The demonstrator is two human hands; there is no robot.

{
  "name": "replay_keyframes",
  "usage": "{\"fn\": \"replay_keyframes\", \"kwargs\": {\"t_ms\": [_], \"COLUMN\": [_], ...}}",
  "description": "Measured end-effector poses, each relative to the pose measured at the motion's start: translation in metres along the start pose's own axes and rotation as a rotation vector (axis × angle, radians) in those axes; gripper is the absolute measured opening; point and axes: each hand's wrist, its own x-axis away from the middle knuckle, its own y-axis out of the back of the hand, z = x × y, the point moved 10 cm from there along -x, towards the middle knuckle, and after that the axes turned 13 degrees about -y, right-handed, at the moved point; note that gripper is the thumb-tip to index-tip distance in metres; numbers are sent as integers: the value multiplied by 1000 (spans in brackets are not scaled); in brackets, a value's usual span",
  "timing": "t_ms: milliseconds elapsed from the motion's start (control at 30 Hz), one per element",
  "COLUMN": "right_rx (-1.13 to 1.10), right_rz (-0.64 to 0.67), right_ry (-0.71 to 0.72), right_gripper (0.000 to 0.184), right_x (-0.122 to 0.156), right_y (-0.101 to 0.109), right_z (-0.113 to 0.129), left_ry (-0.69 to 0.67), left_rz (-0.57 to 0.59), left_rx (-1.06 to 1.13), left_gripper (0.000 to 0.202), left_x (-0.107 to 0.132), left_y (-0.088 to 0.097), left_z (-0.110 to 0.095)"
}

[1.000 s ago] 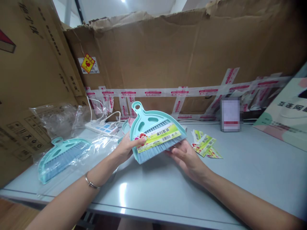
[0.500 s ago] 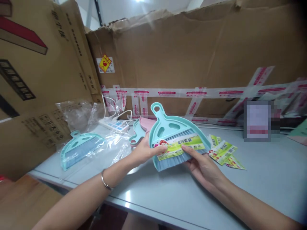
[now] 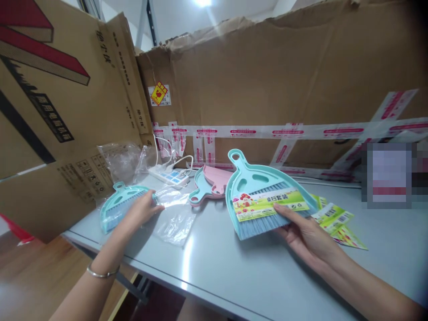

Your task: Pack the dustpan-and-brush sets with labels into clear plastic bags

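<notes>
"Where's the labelled dustpan set (image 3: 267,198)?"
"In the right hand (image 3: 307,234) — gripped at its lower right edge, tilted above the table (image 3: 220,267)."
"And the left hand (image 3: 142,210)?"
"Over the second dustpan (image 3: 115,207), toward the table's left end, beside clear plastic (image 3: 177,223) — I can't tell whether it grips anything."

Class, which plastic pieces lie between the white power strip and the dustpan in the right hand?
In the head view, a teal piece and a pink piece, overlapping, lie between the power strip and the held dustpan.
</notes>
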Motion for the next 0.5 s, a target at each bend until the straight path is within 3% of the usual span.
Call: {"fn": "replay_keyframes", "kwargs": {"t_ms": [100,167,267,333,400,500], "right_rx": [15,32,81,109,115,127], "right_rz": [4,1,-1,13,23,11], "right_ry": [19,29,45,73,104,83], "right_gripper": [73,74,72,69,70,76], "right_x": [2,2,4,6,9,13], "right_y": [-1,-1,-1,-3,-5,-3], "right_z": [2,5,11,18,26,32], "left_ry": [-25,-13,8,-57,-187,-384], "left_rz": [-32,-147,-413,-540,-559,-464], "left_rx": [13,13,52,150,295,472], "left_gripper": [45,38,35,36,39,40], "left_x": [-1,5,26,36,33,12], "left_y": [12,42,102,133,146,145], "left_z": [-2,-4,-9,-22,-39,-69]}}
